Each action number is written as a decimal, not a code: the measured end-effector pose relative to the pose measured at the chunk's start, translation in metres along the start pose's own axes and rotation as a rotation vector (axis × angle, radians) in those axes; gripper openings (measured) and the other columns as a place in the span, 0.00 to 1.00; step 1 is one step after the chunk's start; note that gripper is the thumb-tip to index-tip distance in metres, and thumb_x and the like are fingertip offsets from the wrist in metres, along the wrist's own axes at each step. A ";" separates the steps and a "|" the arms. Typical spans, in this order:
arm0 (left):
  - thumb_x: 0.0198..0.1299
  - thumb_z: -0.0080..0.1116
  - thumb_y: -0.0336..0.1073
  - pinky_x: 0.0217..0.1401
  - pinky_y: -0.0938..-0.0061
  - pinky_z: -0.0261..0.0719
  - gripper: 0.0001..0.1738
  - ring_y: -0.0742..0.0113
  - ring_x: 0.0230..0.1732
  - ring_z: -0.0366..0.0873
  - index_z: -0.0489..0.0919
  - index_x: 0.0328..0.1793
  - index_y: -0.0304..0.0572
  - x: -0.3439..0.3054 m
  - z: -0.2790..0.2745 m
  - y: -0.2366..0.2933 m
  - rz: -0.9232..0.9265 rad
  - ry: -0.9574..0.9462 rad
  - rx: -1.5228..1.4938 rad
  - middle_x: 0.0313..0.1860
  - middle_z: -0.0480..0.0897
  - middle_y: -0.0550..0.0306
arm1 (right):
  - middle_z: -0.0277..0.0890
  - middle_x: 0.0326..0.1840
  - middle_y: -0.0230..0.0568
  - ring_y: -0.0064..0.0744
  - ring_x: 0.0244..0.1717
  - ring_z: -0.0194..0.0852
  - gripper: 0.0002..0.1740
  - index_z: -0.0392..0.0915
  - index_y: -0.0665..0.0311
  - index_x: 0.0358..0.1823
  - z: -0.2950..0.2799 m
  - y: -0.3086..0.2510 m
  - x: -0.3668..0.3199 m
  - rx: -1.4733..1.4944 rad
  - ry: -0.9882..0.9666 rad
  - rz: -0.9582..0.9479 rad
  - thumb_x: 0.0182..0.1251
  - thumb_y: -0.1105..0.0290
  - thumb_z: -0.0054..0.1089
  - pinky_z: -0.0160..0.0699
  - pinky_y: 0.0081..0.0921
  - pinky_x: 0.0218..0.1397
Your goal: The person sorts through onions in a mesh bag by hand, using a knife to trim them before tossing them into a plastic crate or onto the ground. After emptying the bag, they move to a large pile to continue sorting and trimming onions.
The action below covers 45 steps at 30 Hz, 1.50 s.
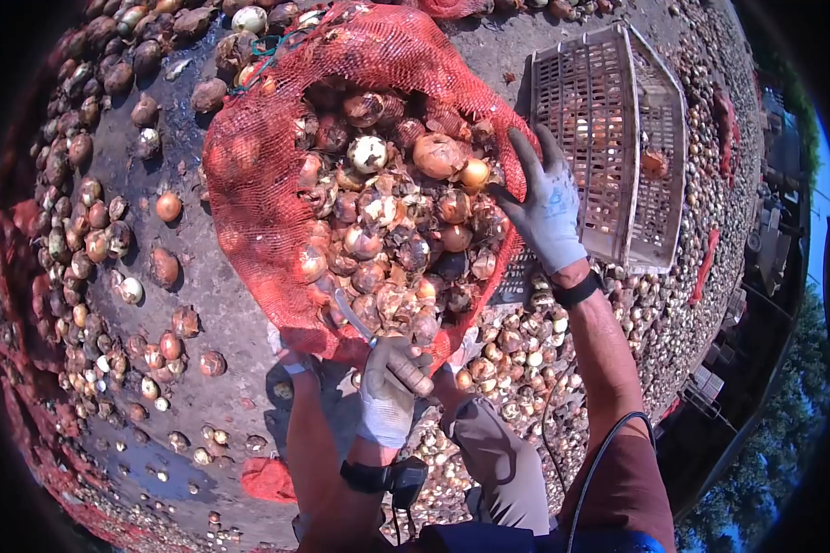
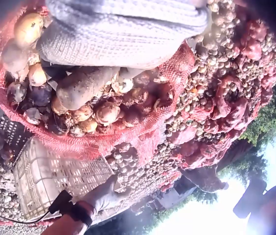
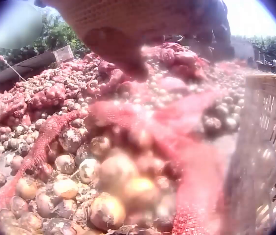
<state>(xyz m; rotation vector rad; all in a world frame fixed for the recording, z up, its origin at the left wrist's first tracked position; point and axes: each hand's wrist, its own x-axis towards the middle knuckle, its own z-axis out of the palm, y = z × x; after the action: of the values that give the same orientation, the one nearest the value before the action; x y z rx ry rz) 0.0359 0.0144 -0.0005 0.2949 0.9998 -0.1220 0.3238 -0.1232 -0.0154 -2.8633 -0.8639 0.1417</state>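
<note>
Red mesh sack (image 1: 249, 198): prob. heavy, limp; grab rim (image 1: 387, 70) | L hand (image 1: 389, 389): gripping grey-bladed knife (image 1: 351, 315) | R hand (image 1: 548, 205): spread (sack's R side)

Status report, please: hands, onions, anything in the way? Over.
Left hand grips knife. Right hand at rim of red mesh bag. Onions heaped inside; crate alongside, not blocking the opening.
</note>
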 end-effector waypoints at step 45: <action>0.71 0.48 0.53 0.41 0.67 0.81 0.23 0.61 0.36 0.82 0.74 0.50 0.37 0.005 -0.005 0.026 -0.088 0.050 -0.130 0.31 0.79 0.55 | 0.68 0.64 0.62 0.55 0.62 0.72 0.42 0.65 0.72 0.65 0.105 -0.086 0.163 0.534 -0.281 0.369 0.57 0.49 0.67 0.72 0.40 0.62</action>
<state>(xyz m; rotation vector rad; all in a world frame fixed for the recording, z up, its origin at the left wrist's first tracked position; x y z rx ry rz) 0.0407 0.0404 -0.0021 0.1355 1.0654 -0.1294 0.3987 0.0498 -0.1123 -2.4811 -0.2565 0.7117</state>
